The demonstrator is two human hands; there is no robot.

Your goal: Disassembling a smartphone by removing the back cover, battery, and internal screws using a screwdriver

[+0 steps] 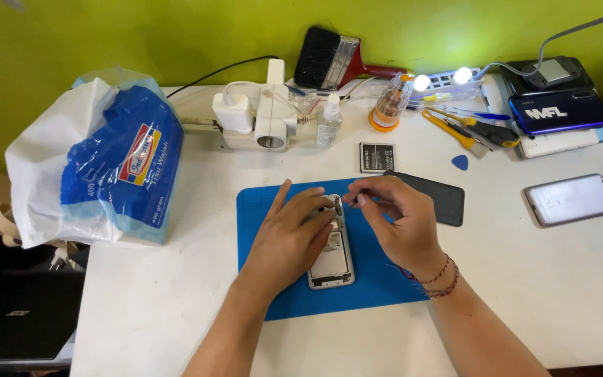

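Note:
An opened white phone (335,260) with its back cover off lies on a blue work mat (368,276) in the middle of the white table. My left hand (291,234) rests flat over the phone's upper left side, holding it down. My right hand (396,220) hovers over the phone's top end, with its fingertips pinched together on something very small that I cannot make out. A black back cover (444,199) lies at the mat's far right corner, and a black battery (377,158) lies beyond it.
A blue and white tissue pack in a plastic bag (106,164) sits left. A white power adapter (256,115), small clear bottle (329,122), brush (333,59), screwdriver-bit holder (389,105), yellow tools (465,129), blue pick (460,162), a silver phone (570,199) and stacked devices (553,105) ring the table.

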